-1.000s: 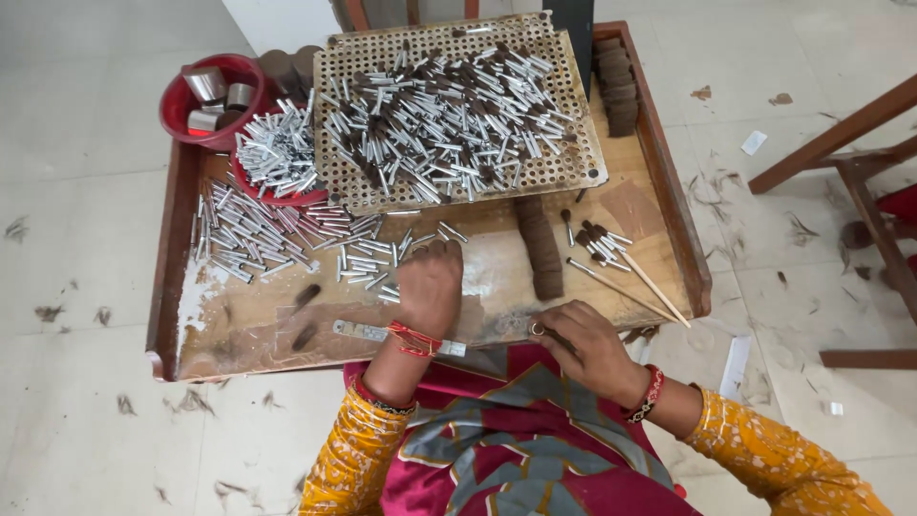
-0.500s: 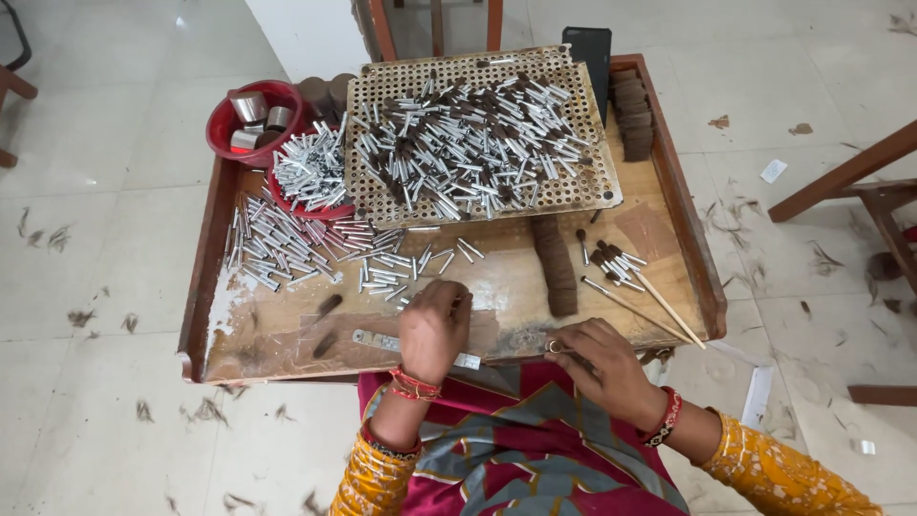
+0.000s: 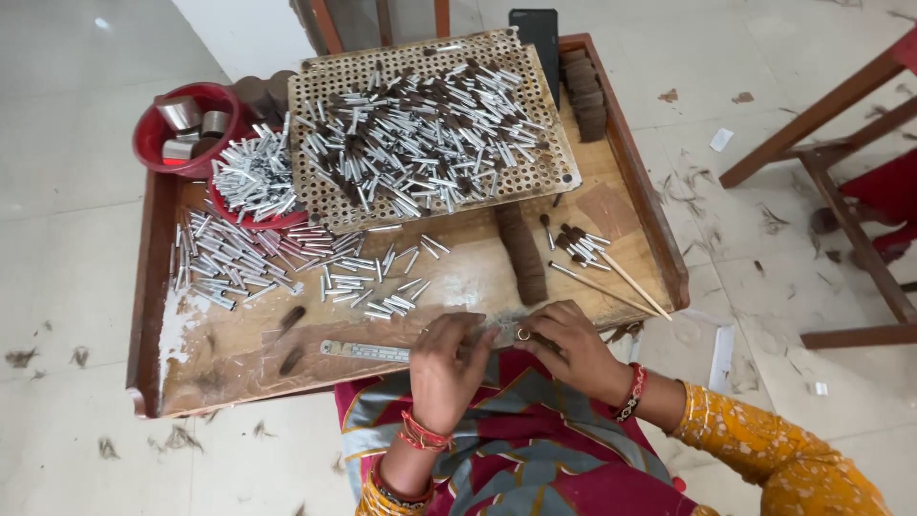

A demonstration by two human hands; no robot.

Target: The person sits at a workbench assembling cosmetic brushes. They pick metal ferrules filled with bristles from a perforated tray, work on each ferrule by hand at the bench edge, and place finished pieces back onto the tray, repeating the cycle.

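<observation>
Tube rolled at tray's near edge

Tube (image 3: pixel 504 332) sits between both hands at the tray (image 3: pixel 153 315) front, close for control. Left hand (image 3: pixel 447 368) and right hand (image 3: pixel 565 346) are together, fingers pinching it. Loose tubes (image 3: pixel 239 263) and ruler (image 3: pixel 368 352) lie within reach.

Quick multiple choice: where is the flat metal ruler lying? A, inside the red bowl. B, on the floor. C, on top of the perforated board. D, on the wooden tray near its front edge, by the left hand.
D: the metal ruler lies flat on the wooden tray near its front edge, just beside the left hand.
</observation>
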